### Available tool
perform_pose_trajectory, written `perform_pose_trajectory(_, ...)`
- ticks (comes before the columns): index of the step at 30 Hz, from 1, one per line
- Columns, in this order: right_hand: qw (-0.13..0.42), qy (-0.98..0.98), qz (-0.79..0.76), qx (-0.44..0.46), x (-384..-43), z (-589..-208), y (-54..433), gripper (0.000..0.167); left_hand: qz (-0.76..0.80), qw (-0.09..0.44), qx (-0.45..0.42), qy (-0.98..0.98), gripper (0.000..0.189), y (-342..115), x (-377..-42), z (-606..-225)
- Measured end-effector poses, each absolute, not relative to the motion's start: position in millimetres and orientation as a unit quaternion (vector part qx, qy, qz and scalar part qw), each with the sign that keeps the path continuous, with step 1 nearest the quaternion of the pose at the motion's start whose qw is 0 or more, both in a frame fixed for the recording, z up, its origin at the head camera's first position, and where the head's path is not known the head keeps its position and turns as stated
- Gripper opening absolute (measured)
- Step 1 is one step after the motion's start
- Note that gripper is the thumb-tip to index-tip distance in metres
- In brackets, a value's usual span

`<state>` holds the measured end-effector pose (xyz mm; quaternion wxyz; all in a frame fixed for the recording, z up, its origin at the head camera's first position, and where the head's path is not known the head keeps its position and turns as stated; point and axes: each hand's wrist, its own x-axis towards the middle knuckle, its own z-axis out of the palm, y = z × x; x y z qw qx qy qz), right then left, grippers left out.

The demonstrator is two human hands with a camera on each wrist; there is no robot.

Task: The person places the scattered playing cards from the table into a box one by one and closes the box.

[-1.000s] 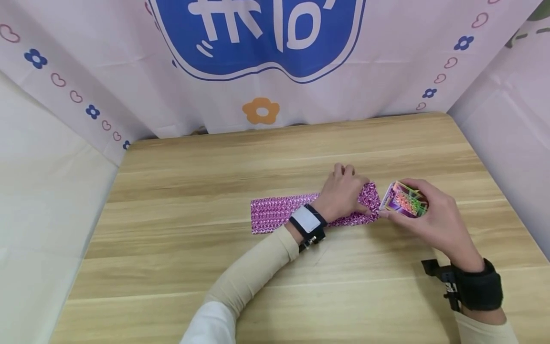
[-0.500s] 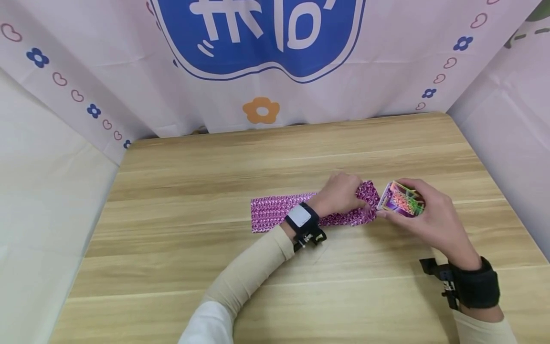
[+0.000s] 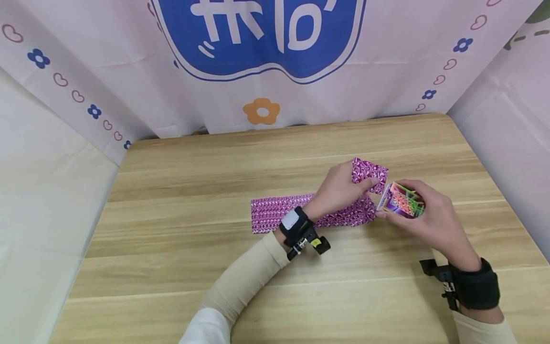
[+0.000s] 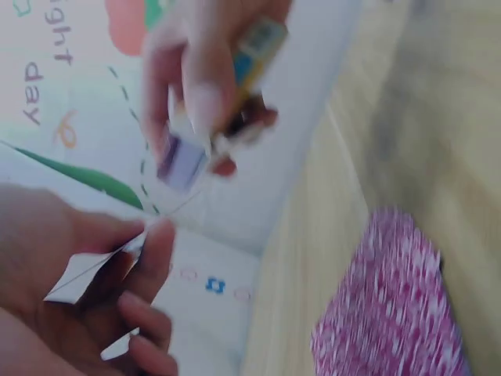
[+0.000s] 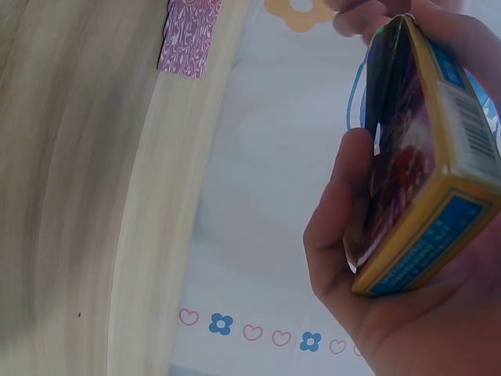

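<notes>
In the head view my left hand pinches a card with a magenta-and-white patterned back, raised off the table. I cannot tell whether it is one card or a few together. Under that hand lies an overlapping row of matching cards, partly hidden by the wrist. To the right, my right hand grips a colourful card box, its left end close to the lifted card. The right wrist view shows the box's gold edges and a barcode. In the left wrist view the box is blurred.
The wooden table extends around the cards on all sides. A white curtain with printed hearts and flowers hangs along its back edge, and pale cloth walls stand left and right. Both wrists wear black camera straps.
My left hand has lifted a card up from the right end of the row, and its wrist has turned. The right hand and the box have shifted slightly left.
</notes>
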<state>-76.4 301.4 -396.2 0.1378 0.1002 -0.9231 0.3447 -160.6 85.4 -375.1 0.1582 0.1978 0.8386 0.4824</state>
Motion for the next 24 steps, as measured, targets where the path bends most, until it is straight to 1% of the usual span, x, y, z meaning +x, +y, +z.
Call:
perform_pose_trajectory(6,0.134,-0.925,0.342,0.098,-75.4,-395.2,302.0,0.073,0.545,0.134,0.179,0.808,0.019,88.0,-148.4,-371.4)
perform_pose_trajectory(10,0.134,-0.925,0.341,0.099,-75.3,-394.8,301.9,0.073,0.552,0.128,0.178,0.804,0.017,88.6,-143.9,-372.8)
perform_pose_trajectory(12,0.136,-0.925,0.342,0.098,-75.0,-394.5,302.0,0.073,0.541,0.127,0.174,0.813,0.021,88.8,-142.2,-373.3)
perform_pose_trajectory(16,0.142,-0.924,0.344,0.092,-74.9,-394.4,302.0,0.074,0.521,0.150,0.174,0.822,0.029,88.8,-138.7,-375.2)
perform_pose_trajectory(20,0.160,-0.923,0.338,0.094,-75.7,-395.1,302.1,0.076,0.517,0.178,0.185,0.817,0.031,88.1,-137.6,-378.3)
perform_pose_trajectory(22,0.169,-0.922,0.334,0.098,-75.9,-395.5,301.8,0.076,0.518,0.192,0.185,0.813,0.036,87.0,-138.4,-379.3)
perform_pose_trajectory(24,0.174,-0.921,0.333,0.102,-75.8,-396.1,301.3,0.077,0.523,0.206,0.187,0.806,0.031,85.5,-140.0,-380.1)
